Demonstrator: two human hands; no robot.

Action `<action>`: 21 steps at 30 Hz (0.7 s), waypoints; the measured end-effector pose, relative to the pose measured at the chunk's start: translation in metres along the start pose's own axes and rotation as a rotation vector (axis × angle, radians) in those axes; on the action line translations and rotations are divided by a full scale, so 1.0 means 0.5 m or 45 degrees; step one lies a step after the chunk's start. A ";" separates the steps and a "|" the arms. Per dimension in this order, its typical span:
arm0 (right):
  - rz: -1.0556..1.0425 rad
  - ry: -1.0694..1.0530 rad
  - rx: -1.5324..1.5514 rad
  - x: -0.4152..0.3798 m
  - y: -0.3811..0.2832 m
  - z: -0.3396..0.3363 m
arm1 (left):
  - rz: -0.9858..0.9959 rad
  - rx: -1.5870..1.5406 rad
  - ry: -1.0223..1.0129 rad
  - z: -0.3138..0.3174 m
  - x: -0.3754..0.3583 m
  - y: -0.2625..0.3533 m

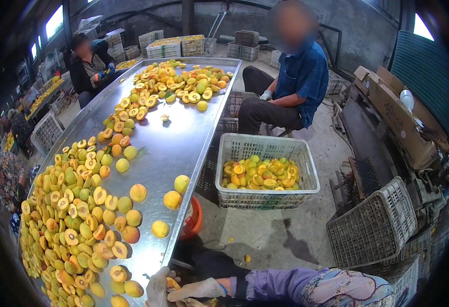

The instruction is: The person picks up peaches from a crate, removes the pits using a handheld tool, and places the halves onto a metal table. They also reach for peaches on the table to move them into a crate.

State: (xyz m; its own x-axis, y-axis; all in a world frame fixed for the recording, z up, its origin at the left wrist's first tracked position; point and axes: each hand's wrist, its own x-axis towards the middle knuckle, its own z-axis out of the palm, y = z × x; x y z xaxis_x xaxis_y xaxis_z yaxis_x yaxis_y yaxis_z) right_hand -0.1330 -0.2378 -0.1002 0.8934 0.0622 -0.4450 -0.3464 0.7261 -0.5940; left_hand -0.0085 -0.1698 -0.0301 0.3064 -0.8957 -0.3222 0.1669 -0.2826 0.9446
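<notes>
Left hand point(158, 287): gloved, bent at the near right edge of the desk point(176, 133), close against the right hand; clamped or apart, could not tell.
Right hand point(199, 290): gloved, reached in from the right; fingers' hold partly hidden, could not tell.
Fruit piece point(172, 282): showed orange between both hands, mostly covered; judged light, fairly soft, easily bruised, probably slippery on any cut face, best held by rounded skin.
Piled fruit point(76, 204): lay halved and whole along the desk's left side; judged prone to roll or slide.
Desk rim point(202, 159): ran along the right side.
Room for moving: ran over shiny metal between pile and rim, interrupted by loose fruit.
Orange bucket point(196, 217): sat tucked beside the rim.
Crate point(268, 199): stood farther right, part-filled with fruit.
</notes>
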 end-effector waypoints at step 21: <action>0.174 -0.165 0.057 0.008 -0.015 -0.031 | -0.016 -0.120 0.024 0.000 0.002 -0.015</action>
State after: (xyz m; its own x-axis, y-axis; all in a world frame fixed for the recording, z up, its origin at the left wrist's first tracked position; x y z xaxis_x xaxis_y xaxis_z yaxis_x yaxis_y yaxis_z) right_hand -0.1315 -0.2537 -0.1080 0.8691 0.2478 -0.4280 -0.4566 0.7345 -0.5020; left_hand -0.0093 -0.1684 -0.0374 0.3208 -0.8856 -0.3358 0.2582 -0.2594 0.9306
